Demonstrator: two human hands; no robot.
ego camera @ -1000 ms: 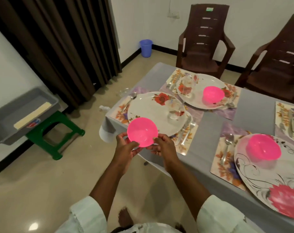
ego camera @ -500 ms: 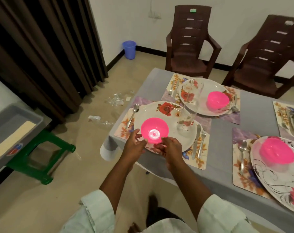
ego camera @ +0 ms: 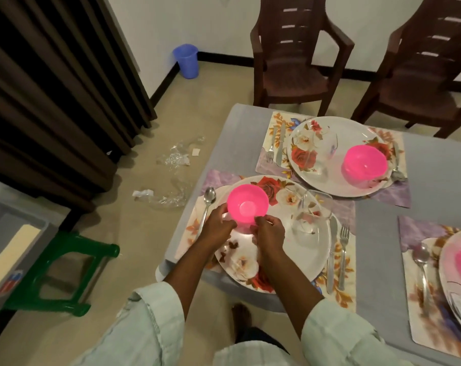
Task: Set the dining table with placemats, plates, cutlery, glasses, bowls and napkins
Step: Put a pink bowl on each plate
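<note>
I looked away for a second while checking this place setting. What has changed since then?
The pink bowl, held off the table edge a second ago, has moved forward over the floral plate. The left hand and right hand still grip its near rim; whether it rests on the plate is unclear. The glass, spoon, knife and fork beside the plate stayed put.

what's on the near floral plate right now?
A pink bowl held by both hands, left and right, and an upright glass, on the plate. Whether the bowl touches the plate is unclear; the hands cover the plate below it.
</note>
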